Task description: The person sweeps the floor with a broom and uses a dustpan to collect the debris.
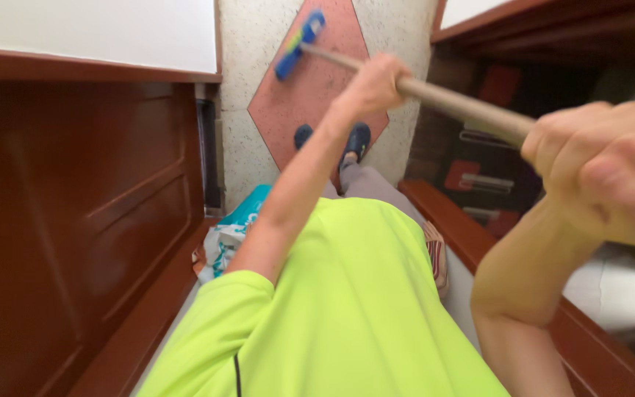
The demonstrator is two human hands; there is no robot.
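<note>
I look straight down over my bright yellow-green shirt. Both hands grip a long pale wooden broom handle (464, 106) that runs from the upper left to the right edge. My left hand (375, 82) is closed around the handle lower down, toward the head. My right hand (603, 167) is closed around the upper end, close to the camera and blurred. The blue broom head (299, 44) rests on the floor over a red diamond tile (310, 95). My dark blue shoes (358, 140) stand on that tile.
A dark red wooden cabinet (75, 220) fills the left side. Red wooden furniture edges (464, 235) run along the right, with dark shelves behind. A teal and white plastic bag (229, 235) lies by my left hip. The floor is speckled pale terrazzo (251, 44).
</note>
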